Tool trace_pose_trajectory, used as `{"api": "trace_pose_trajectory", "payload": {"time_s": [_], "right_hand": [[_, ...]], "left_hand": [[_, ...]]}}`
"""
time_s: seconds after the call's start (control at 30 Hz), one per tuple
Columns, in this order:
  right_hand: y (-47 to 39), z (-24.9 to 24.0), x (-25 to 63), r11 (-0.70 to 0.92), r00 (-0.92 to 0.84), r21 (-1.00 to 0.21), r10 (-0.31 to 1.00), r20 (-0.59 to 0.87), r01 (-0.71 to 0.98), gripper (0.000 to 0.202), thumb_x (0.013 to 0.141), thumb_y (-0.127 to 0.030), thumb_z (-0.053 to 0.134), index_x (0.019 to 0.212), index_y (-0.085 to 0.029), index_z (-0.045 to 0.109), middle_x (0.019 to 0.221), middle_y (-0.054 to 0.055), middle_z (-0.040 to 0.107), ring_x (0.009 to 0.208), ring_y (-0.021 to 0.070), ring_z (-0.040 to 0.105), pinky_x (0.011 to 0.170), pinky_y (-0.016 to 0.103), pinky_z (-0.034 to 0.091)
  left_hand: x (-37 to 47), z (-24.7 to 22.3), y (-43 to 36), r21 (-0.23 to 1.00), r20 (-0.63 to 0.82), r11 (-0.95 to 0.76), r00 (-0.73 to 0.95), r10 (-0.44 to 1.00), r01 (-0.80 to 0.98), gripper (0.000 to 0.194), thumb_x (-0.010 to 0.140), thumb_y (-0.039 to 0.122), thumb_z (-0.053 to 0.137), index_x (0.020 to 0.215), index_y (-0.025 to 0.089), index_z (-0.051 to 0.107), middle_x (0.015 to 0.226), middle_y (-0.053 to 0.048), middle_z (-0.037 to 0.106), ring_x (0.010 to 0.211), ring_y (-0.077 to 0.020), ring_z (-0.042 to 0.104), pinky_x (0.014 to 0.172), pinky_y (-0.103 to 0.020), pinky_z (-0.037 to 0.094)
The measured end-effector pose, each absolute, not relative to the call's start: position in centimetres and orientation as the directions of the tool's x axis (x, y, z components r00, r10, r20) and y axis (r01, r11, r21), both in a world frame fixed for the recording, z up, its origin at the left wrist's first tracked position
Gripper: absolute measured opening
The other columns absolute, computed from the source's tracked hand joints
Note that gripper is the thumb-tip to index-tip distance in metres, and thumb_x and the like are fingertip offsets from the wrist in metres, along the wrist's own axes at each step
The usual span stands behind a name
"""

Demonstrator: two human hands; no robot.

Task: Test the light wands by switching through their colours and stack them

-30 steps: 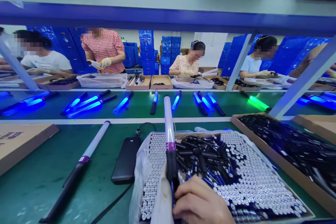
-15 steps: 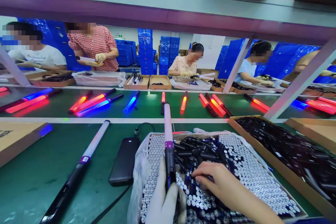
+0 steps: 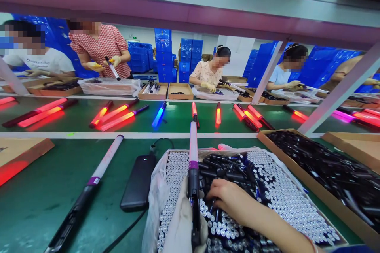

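My gloved left hand (image 3: 181,221) is wrapped round the black handle of a light stick (image 3: 193,166), held upright with its pale tube pointing away. Beside it, my bare right hand (image 3: 225,197) reaches into a plastic-lined box of batteries (image 3: 291,193), its fingers bent down among dark pieces and batteries; what they hold, if anything, is hidden. Black parts (image 3: 228,166) lie heaped on the batteries. A second light stick (image 3: 95,180) lies unlit on the green surface at the left.
A black power bank (image 3: 138,182) with a cable lies left of the battery box. At the right is a carton of black parts (image 3: 326,174). Lit sticks (image 3: 159,114) lie on the green belt (image 3: 178,120). Several people work across it, below a metal shelf (image 3: 190,0).
My right hand has shifted slightly left over the box. The lit sticks on the belt have moved right. A person in red check now holds a stick tilted downward.
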State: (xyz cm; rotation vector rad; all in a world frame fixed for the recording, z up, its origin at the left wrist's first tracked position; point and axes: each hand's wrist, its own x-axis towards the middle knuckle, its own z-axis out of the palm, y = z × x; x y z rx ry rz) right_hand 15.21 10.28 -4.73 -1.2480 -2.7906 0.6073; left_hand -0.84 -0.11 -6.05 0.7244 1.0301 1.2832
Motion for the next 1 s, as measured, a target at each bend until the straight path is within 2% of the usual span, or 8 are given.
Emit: {"api": "trace_pose_trajectory", "payload": {"time_s": [0.1,0.23,0.33,0.4,0.47,0.63,0.87,1.0], "right_hand": [[10.7,-4.1,15.8,0.655,-0.708,-0.303,0.698,-0.107,0.692,0.015,0.084,-0.01,0.065,0.082,-0.02,0.076,0.086,0.005,0.066,0.084,0.0204,0.063,0.076,0.029,0.045],[10.6,-1.9,16.7,0.679,-0.69,-0.326,0.716,0.1,0.658,0.017,0.092,-0.014,0.057,0.096,-0.019,0.073,0.099,0.007,0.064,0.093,0.0211,0.059,0.083,0.035,0.044],[9.8,-0.9,16.2,0.802,-0.738,-0.467,0.562,0.374,0.373,0.02,0.097,-0.024,0.052,0.098,-0.021,0.072,0.097,0.005,0.063,0.092,0.0164,0.058,0.081,0.029,0.046],[9.2,-1.0,15.4,0.853,-0.762,-0.471,0.455,0.46,0.225,0.022,0.097,-0.028,0.052,0.096,-0.022,0.074,0.093,0.004,0.065,0.087,0.0157,0.058,0.078,0.028,0.046],[8.7,-1.5,14.7,0.866,-0.766,-0.463,0.425,0.483,0.189,0.021,0.096,-0.027,0.054,0.099,-0.02,0.074,0.094,0.005,0.067,0.086,0.0161,0.058,0.076,0.029,0.046],[8.2,-2.3,15.0,0.787,-0.686,-0.587,0.534,0.493,0.191,0.018,0.091,-0.015,0.06,0.104,-0.018,0.072,0.097,0.004,0.071,0.086,0.0148,0.059,0.077,0.026,0.048],[7.5,-2.7,14.0,0.746,-0.662,-0.591,0.613,0.431,0.306,0.016,0.087,-0.016,0.065,0.096,-0.02,0.077,0.089,0.006,0.063,0.083,0.0164,0.059,0.071,0.026,0.049],[7.7,-2.5,14.5,0.654,-0.57,-0.636,0.728,0.381,0.409,0.027,0.086,-0.014,0.066,0.11,-0.023,0.072,0.088,0.004,0.058,0.076,0.015,0.057,0.066,0.025,0.047]], "left_hand": [[-0.9,-6.2,0.0,0.89,-0.202,0.173,-0.024,0.979,-0.422,0.035,0.092,0.041,0.053,0.117,0.017,0.057,0.101,-0.006,0.063,0.081,-0.0127,0.062,0.067,-0.027,0.055],[-0.8,-6.4,0.1,0.88,-0.194,0.166,-0.018,0.981,-0.446,0.04,0.092,0.045,0.051,0.121,0.017,0.055,0.103,-0.007,0.063,0.081,-0.0127,0.063,0.066,-0.027,0.055],[-0.7,-6.4,0.1,0.871,-0.191,0.164,-0.01,0.982,-0.463,0.048,0.093,0.048,0.048,0.126,0.014,0.051,0.105,-0.008,0.063,0.08,-0.0123,0.063,0.067,-0.029,0.056],[-0.8,-6.5,0.1,0.867,-0.191,0.165,-0.007,0.982,-0.47,0.048,0.093,0.049,0.048,0.127,0.014,0.051,0.105,-0.008,0.063,0.079,-0.0122,0.063,0.067,-0.028,0.056],[-0.9,-6.6,0.0,0.864,-0.193,0.167,-0.006,0.981,-0.474,0.046,0.093,0.046,0.049,0.125,0.014,0.052,0.104,-0.008,0.063,0.079,-0.0119,0.063,0.067,-0.028,0.056],[-0.9,-6.8,-0.2,0.85,-0.201,0.175,0.001,0.98,-0.497,0.041,0.092,0.041,0.052,0.123,0.014,0.054,0.104,-0.007,0.063,0.08,-0.0121,0.062,0.068,-0.028,0.056],[-1.0,-6.4,-0.3,0.821,-0.233,0.223,0.047,0.971,-0.526,0.037,0.093,0.04,0.052,0.116,0.013,0.056,0.094,-0.005,0.063,0.07,-0.0086,0.06,0.059,-0.023,0.053],[-1.0,-5.9,-0.5,0.793,-0.281,0.281,0.084,0.956,-0.541,0.037,0.093,0.039,0.053,0.119,0.013,0.054,0.088,-0.003,0.061,0.063,-0.0062,0.057,0.052,-0.018,0.049]]}}
